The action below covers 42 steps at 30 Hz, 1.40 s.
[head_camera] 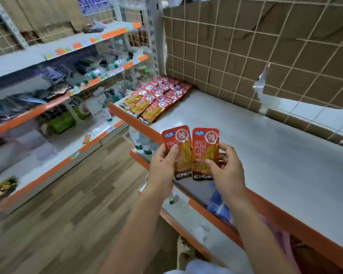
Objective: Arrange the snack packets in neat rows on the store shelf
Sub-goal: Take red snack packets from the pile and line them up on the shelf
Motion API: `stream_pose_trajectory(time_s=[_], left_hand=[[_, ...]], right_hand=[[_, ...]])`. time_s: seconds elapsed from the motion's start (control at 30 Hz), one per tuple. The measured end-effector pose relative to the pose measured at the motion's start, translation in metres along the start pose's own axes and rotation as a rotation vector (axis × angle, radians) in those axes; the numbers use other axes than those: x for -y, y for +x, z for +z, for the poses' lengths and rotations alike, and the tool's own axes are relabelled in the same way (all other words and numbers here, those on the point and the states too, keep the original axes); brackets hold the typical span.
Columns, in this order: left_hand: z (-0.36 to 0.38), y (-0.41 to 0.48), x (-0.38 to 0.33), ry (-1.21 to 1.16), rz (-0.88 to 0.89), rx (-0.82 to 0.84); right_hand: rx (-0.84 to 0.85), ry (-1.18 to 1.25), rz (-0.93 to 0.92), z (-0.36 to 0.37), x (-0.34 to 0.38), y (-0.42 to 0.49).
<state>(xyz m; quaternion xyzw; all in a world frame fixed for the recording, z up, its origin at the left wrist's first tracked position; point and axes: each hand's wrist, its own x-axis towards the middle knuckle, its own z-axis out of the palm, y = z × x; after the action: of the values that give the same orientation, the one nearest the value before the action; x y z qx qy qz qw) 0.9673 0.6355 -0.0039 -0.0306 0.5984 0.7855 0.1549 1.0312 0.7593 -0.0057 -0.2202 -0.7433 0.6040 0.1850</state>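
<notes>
I hold two red and orange snack packets upright, side by side, over the front edge of the white shelf. My left hand grips the left packet, thumb across its front. My right hand pinches the right packet at its right side. Several matching packets lie in overlapping rows at the far left end of the same shelf, against the back corner.
An orange lip runs along the shelf front. A wire grid backed with brown cardboard stands behind the shelf. Lower shelves hold bottles and a blue item. Another shelving unit stands to the left across a wooden floor.
</notes>
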Motion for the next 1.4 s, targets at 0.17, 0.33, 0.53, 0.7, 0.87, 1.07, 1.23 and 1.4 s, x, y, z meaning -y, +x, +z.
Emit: stream_pose_trajectory(time_s=[0.17,0.33,0.53,0.7,0.87,1.07,1.23,1.4], left_hand=[[-0.013,0.057,-0.03,-0.027,-0.029,-0.023],[-0.013,0.11,-0.048,0.013,0.021,-0.047],[-0.018,0.167,-0.054,0.083,0.03,-0.076],[-0.017,0.22,-0.069,0.142,0.029,-0.001],[-0.019,0.272,-0.081,0.294,0.095,0.077],[-0.017,0.318,-0.092,0.406,0.142,0.15],[-0.011,0.338,-0.098,0.418,0.114,0.228],[-0.005,0.343,-0.096,0.453,0.118,0.317]], right_hand=[[0.02,-0.098,-0.053,0.04,0.015,0.052],[0.022,-0.13,-0.07,0.071,0.021,0.099],[-0.006,-0.15,-0.048,0.091,0.017,0.142],[-0.247,-0.13,0.102,0.106,0.01,0.2],[-0.402,-0.205,0.295,0.113,0.007,0.26],[-0.425,-0.33,0.422,0.127,-0.006,0.31],[-0.398,-0.526,0.448,0.135,0.005,0.32],[-0.35,-0.664,0.459,0.133,0.002,0.324]])
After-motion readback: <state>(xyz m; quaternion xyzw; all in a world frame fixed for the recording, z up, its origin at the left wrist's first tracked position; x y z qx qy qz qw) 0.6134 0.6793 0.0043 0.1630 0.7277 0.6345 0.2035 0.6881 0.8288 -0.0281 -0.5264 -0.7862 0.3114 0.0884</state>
